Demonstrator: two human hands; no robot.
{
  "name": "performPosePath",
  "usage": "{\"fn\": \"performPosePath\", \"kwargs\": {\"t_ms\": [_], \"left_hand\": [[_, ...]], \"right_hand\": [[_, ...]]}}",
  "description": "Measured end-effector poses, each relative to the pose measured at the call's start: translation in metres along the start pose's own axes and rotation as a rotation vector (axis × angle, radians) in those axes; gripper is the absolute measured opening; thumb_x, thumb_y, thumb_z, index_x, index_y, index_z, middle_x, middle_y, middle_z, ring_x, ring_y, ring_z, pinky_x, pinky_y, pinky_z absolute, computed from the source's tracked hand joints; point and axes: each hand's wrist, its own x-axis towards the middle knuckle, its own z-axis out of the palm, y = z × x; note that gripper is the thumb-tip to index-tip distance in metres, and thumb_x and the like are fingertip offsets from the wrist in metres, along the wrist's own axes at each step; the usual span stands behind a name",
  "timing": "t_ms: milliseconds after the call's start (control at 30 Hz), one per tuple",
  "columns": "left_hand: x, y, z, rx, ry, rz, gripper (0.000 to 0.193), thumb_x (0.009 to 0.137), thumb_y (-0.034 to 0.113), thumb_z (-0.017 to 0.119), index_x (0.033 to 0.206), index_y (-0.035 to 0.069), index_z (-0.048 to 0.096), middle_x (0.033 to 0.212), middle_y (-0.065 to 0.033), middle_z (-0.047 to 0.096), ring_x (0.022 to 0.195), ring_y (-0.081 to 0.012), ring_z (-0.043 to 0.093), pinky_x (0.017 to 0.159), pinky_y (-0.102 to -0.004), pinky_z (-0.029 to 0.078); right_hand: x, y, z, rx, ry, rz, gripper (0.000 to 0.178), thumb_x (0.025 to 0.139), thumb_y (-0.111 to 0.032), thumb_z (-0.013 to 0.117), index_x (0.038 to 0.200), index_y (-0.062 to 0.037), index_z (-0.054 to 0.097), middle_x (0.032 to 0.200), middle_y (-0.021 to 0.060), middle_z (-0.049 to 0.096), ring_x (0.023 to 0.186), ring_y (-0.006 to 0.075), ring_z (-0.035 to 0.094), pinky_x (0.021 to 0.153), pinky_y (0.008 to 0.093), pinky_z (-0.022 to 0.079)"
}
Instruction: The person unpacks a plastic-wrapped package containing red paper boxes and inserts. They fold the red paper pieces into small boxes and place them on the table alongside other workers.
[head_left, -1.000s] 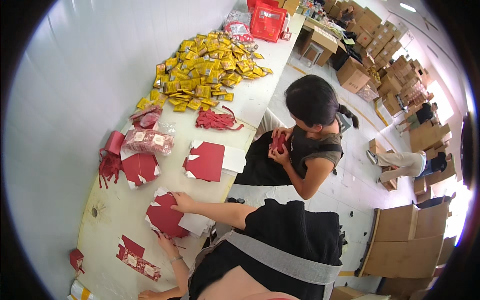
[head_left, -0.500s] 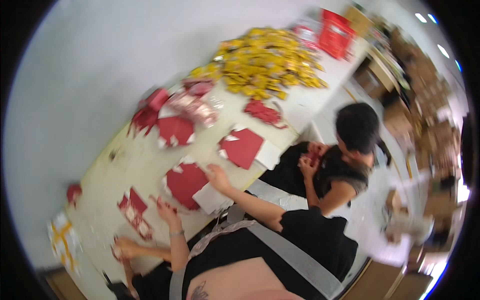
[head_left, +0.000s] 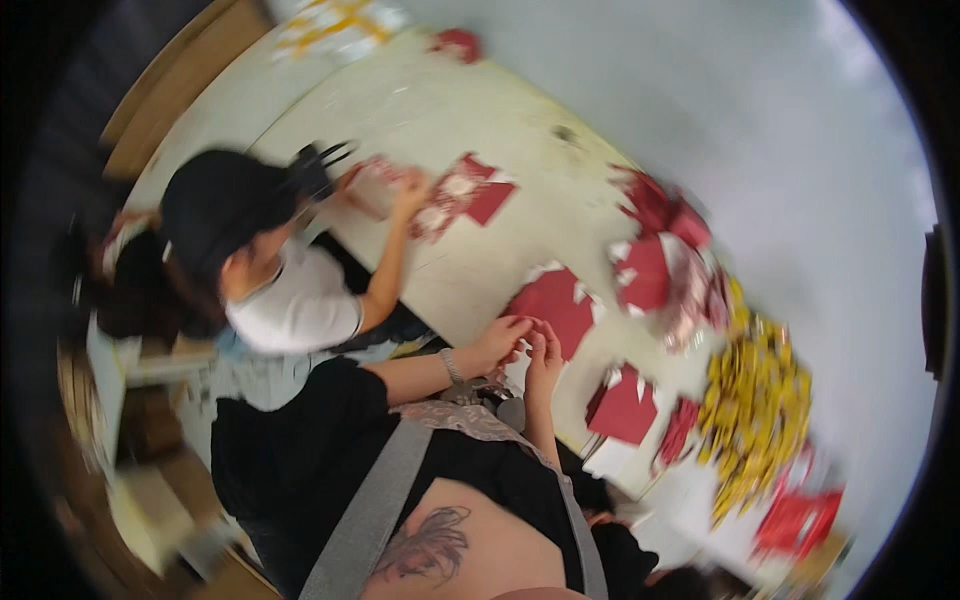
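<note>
My left hand (head_left: 494,345), with a bracelet at the wrist, is raised over the near edge of the pale table (head_left: 560,215). Facing it is my right hand (head_left: 543,352), and the fingertips of both meet in a pinch. A trace of red shows at the fingers, too small and blurred to name. Just beyond the hands lies a stack of dark red sheets (head_left: 562,308) with white torn-looking corners. To its right is a second red stack (head_left: 624,405), with white sheets beside it.
A co-worker in a black cap (head_left: 215,205) handles a patterned red-and-white piece (head_left: 375,188) at left. Patterned red pieces (head_left: 455,200) lie near that person's hand. A heap of yellow packets (head_left: 755,410) and a red bag (head_left: 800,522) are at right.
The view has swung round to the left, bringing the capped co-worker into sight. My right hand has left the red and white sheets and joined my left hand.
</note>
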Motion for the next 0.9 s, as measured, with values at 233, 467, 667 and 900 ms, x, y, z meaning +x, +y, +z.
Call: {"fn": "performPosePath", "kwargs": {"t_ms": [233,467,667,900], "left_hand": [[-0.034,-0.004,0.022,-0.350,0.220,0.301,0.028,0.096,0.024,0.043,0.114,0.007,0.055,0.091,0.0013,0.054,0.075,-0.0075,0.050,0.057,-0.0229,0.043],[-0.059,-0.053,0.036,0.238,0.557,0.688,0.039,0.093,0.011,0.044,0.130,0.002,0.046,0.103,-0.0080,0.050,0.096,-0.0158,0.050,0.084,-0.0296,0.044],[-0.077,-0.074,0.040,0.200,0.710,0.754,0.047,0.083,-0.002,0.053,0.130,0.007,0.048,0.103,-0.0095,0.060,0.091,-0.0132,0.054,0.082,-0.0289,0.045],[-0.084,-0.069,0.041,0.314,0.710,0.700,0.052,0.084,-0.001,0.051,0.135,0.008,0.042,0.109,-0.0111,0.056,0.091,-0.0138,0.053,0.083,-0.0256,0.043]], "right_hand": [[0.007,-0.024,0.004,0.012,-0.503,0.133,0.050,0.095,-0.027,0.049,0.135,0.0000,0.036,0.117,0.0108,0.053,0.094,0.0137,0.054,0.075,0.0266,0.048],[0.002,-0.002,-0.030,-0.026,-0.841,0.425,0.054,0.095,-0.032,0.045,0.135,0.0028,0.034,0.127,0.0157,0.045,0.109,0.0216,0.051,0.085,0.0307,0.046],[-0.015,-0.007,-0.033,-0.013,-1.067,0.499,0.038,0.094,-0.021,0.044,0.125,0.0005,0.043,0.115,0.0070,0.051,0.100,0.0141,0.050,0.084,0.0255,0.042],[-0.036,-0.029,-0.025,0.074,-0.927,0.728,0.041,0.092,-0.020,0.043,0.130,-0.0070,0.040,0.107,0.0028,0.052,0.087,0.0096,0.053,0.072,0.0207,0.043]]}}
